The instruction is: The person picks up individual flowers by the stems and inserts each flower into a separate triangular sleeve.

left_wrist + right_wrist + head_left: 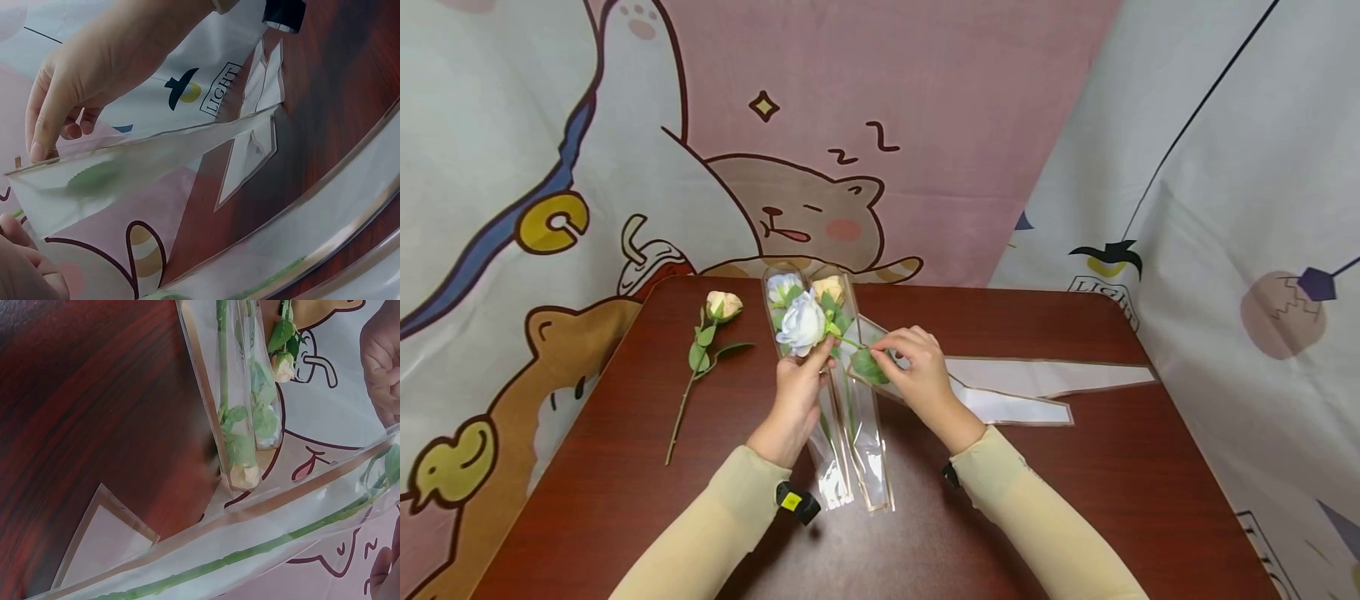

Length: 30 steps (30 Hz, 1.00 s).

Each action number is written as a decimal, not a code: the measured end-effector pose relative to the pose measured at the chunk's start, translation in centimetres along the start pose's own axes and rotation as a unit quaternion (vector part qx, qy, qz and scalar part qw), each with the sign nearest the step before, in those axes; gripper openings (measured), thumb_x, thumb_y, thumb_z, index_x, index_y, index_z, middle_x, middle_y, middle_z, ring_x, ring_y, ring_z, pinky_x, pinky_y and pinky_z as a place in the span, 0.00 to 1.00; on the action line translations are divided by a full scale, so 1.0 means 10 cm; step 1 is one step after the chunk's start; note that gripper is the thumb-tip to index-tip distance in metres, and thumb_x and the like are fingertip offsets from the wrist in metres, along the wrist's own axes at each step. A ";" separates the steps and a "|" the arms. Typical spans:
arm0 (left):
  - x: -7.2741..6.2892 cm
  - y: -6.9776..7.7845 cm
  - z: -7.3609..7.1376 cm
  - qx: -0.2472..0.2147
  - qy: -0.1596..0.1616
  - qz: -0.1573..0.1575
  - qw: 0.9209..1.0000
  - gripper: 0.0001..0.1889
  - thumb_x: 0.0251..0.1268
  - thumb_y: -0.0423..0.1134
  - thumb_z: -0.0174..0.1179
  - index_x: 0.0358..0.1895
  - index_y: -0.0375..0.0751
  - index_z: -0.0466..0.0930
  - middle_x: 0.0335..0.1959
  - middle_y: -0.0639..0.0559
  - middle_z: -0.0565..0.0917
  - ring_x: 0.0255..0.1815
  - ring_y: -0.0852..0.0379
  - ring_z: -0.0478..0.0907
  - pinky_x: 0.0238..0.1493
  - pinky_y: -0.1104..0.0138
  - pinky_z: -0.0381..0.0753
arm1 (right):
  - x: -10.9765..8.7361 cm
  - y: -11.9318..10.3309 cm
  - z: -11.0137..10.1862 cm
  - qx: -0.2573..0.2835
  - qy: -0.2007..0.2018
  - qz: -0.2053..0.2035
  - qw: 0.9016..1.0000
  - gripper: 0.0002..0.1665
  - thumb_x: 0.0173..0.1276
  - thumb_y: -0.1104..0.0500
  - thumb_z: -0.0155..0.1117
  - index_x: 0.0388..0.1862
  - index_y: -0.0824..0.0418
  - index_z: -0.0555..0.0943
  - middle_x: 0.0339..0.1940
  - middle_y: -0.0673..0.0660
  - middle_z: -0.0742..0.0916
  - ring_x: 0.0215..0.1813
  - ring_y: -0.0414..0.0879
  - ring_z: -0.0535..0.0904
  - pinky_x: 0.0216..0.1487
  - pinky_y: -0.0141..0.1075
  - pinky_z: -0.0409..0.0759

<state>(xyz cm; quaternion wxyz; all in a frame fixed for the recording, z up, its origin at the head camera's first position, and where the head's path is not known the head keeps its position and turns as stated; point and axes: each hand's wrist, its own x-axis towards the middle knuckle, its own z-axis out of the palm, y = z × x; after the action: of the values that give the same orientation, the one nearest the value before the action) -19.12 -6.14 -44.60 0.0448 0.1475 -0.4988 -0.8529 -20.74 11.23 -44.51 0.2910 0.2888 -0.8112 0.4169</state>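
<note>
My left hand (797,400) holds a pale blue artificial rose (802,323) just below its bloom, with the fingers on the stem. The rose's stem and leaf (94,178) lie inside a clear, gold-edged flower sleeve (187,140), while the bloom sits outside its mouth. With thumb and fingertips, my right hand (917,375) pinches the edge of that sleeve near the mouth. Beneath the held rose lie two sleeved flowers side by side, a blue rose (784,287) and a yellow rose (829,290). The right wrist view shows the long green stem (231,557) running down the sleeve.
A loose peach rose (722,306) with a leafy stem lies at the table's left. Flat white gold-edged sleeves (1052,375) spread out to the right. The dark red wooden table (1120,500) meets a cartoon-printed cloth (955,125) behind and at both sides.
</note>
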 end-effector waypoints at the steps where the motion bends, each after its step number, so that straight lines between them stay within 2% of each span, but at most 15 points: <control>1: 0.00 0.01 0.00 0.000 0.002 0.000 1.000 0.05 0.60 0.36 0.64 0.37 0.45 0.78 0.26 0.59 0.86 0.19 0.66 0.72 0.18 0.78 0.63 | 0.00 0.00 0.00 -0.002 0.000 -0.002 1.000 0.02 0.58 0.60 0.71 0.31 0.56 0.86 0.33 0.48 0.87 0.33 0.46 0.76 0.37 0.34 0.70; 6: 0.00 0.01 0.00 0.024 0.009 0.006 1.000 0.08 0.56 0.35 0.67 0.36 0.45 0.76 0.22 0.63 0.83 0.18 0.66 0.73 0.21 0.77 0.66 | 0.01 0.01 0.02 -0.006 0.004 -0.007 1.000 0.03 0.57 0.60 0.72 0.30 0.56 0.86 0.32 0.48 0.87 0.33 0.42 0.75 0.37 0.33 0.70; 11: -0.01 -0.04 0.03 0.052 0.009 0.032 0.998 0.11 0.54 0.31 0.67 0.37 0.43 0.76 0.23 0.63 0.80 0.20 0.66 0.73 0.23 0.76 0.69 | 0.03 -0.03 0.05 0.002 0.006 -0.009 1.000 0.03 0.56 0.61 0.72 0.30 0.56 0.86 0.32 0.48 0.87 0.33 0.44 0.75 0.37 0.33 0.69; 15: -0.01 -0.06 0.04 0.067 0.006 0.048 0.997 0.17 0.53 0.28 0.66 0.47 0.36 0.75 0.33 0.60 0.81 0.32 0.67 0.76 0.35 0.75 0.77 | 0.06 -0.06 0.07 0.002 0.005 -0.016 1.000 0.03 0.56 0.61 0.72 0.30 0.56 0.86 0.32 0.48 0.87 0.33 0.45 0.75 0.37 0.34 0.69; 19: -0.03 -0.05 0.03 0.113 0.004 0.056 0.992 0.23 0.52 0.29 0.68 0.53 0.31 0.73 0.45 0.50 0.81 0.45 0.61 0.76 0.46 0.75 0.77 | 0.06 -0.05 0.07 -0.009 0.012 -0.018 1.000 0.03 0.55 0.61 0.72 0.30 0.56 0.86 0.31 0.47 0.87 0.32 0.44 0.75 0.36 0.33 0.69; 21: -0.03 -0.03 0.02 0.140 -0.005 0.059 0.988 0.25 0.52 0.31 0.68 0.55 0.30 0.72 0.49 0.44 0.80 0.48 0.57 0.76 0.47 0.74 0.77 | 0.05 -0.03 0.06 -0.017 0.018 -0.015 1.000 0.03 0.55 0.60 0.73 0.29 0.56 0.86 0.30 0.47 0.86 0.31 0.44 0.74 0.36 0.33 0.68; 25: -0.04 0.03 -0.02 0.171 -0.028 0.086 0.981 0.31 0.52 0.30 0.68 0.61 0.33 0.67 0.56 0.40 0.75 0.54 0.51 0.73 0.47 0.76 0.77 | 0.05 0.00 0.03 -0.026 0.029 -0.005 0.999 0.03 0.56 0.59 0.72 0.29 0.56 0.86 0.30 0.47 0.86 0.30 0.46 0.75 0.36 0.34 0.67; 30: -0.05 0.10 -0.12 0.184 -0.049 0.132 0.973 0.41 0.54 0.29 0.67 0.71 0.45 0.57 0.65 0.46 0.66 0.59 0.52 0.69 0.47 0.78 0.77 | 0.04 0.03 0.01 -0.021 0.036 0.002 0.999 0.03 0.55 0.60 0.73 0.30 0.56 0.86 0.30 0.48 0.87 0.31 0.48 0.76 0.35 0.35 0.67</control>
<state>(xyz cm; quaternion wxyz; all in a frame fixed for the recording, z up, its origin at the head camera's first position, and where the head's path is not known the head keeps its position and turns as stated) -18.33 -7.53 -44.13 0.1045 0.0438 -0.6637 -0.7393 -21.25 11.24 -44.42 0.3253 0.2658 -0.8094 0.4103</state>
